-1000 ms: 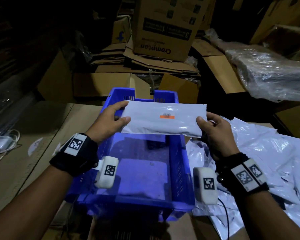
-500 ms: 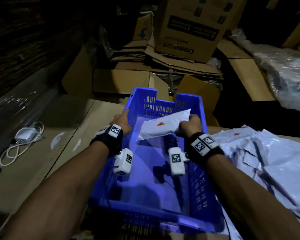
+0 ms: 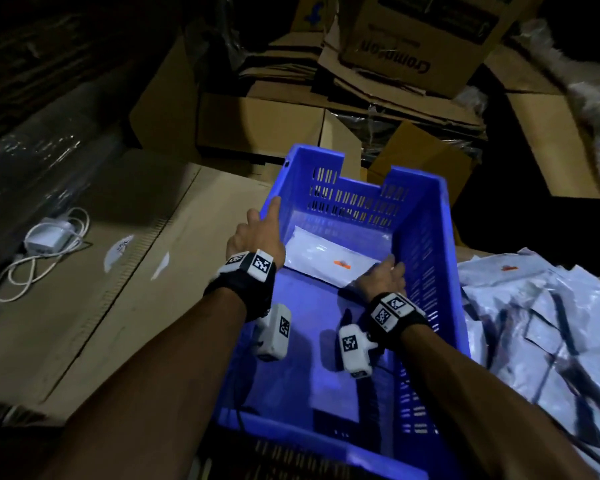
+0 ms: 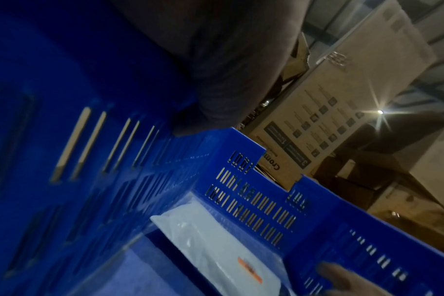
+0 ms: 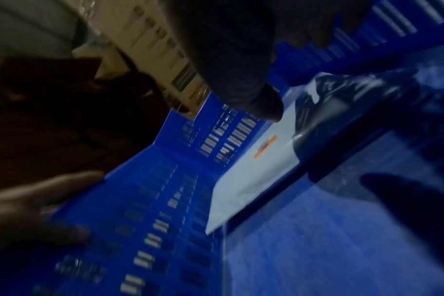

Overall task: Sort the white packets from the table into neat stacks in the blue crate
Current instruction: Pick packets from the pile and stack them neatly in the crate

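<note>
From the head view, one white packet (image 3: 329,259) lay flat on the floor of the blue crate (image 3: 426,237), up against the far wall, orange label up. The left hand (image 3: 255,237) hovered at the left rim, fingers straight and loose, holding nothing. The right hand (image 3: 383,277) sat at the packet's near right corner, fingers spread and relaxed; whether they touched it, I couldn't tell. The loose pile of packets (image 3: 541,327) waited on the table, just right of the crate.

The left wrist view showed the packet lying square along the slotted end wall, and the left fingers clear of it.

The right wrist view was dark and blurred; the thumb hung over the packet's edge, with no grip visible.

By my reading, placement was done, release was in hand. The next move called for a reach right to the pile.
</note>
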Motion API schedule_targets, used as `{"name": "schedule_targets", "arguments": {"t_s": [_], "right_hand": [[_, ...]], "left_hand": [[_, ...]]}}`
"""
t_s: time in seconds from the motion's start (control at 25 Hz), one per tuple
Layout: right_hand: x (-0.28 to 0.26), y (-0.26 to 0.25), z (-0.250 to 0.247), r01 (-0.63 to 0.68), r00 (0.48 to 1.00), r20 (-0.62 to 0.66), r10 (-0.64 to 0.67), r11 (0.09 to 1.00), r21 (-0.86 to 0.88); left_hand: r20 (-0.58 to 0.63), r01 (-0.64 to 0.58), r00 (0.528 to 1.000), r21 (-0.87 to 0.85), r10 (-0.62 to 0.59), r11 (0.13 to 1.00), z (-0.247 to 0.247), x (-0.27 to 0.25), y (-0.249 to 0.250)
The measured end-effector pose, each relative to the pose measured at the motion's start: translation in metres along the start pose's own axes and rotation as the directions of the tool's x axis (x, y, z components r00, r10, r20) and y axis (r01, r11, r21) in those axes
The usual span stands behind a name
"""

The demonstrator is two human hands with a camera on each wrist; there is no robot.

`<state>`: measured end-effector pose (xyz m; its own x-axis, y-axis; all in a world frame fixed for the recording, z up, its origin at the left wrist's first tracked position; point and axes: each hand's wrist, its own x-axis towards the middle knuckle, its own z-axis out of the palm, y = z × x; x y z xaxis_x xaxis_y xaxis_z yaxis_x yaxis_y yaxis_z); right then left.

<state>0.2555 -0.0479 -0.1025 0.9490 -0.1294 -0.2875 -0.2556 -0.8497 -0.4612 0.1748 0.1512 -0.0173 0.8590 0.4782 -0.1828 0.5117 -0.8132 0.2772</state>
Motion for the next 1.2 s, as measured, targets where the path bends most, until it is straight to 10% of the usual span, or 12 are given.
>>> {"name": "schedule_targets", "arguments": {"t_s": [0.12, 0.28, 0.56, 1.2], "right_hand": [[-0.004, -0.006, 0.015, 0.355, 0.934, 0.089, -0.345, 0.882, -0.309], [-0.009, -0.014, 0.04, 0.595, 0.803, 0.326, -0.499, 0.633, -0.496], [0.022, -0.023, 0.056, 0.648, 0.73, 0.304, -0.612, 0.479, -0.592], [0.079, -0.044, 0.062, 0.626, 0.739, 0.283, -0.612, 0.468, -0.624]], "left_hand": [[-0.021, 0.002, 1.0, 0.063, 0.0, 0.998, 0.004, -0.002, 0.004], [-0.044, 0.026, 0.999, 0.11, -0.022, 0.994, 0.006, -0.004, 0.008], [-0.047, 0.033, 0.999, 0.128, -0.028, 0.991, 0.008, -0.003, 0.009], [-0.039, 0.067, 0.997, 0.154, -0.062, 0.986, 0.007, 0.0, 0.011]]}}
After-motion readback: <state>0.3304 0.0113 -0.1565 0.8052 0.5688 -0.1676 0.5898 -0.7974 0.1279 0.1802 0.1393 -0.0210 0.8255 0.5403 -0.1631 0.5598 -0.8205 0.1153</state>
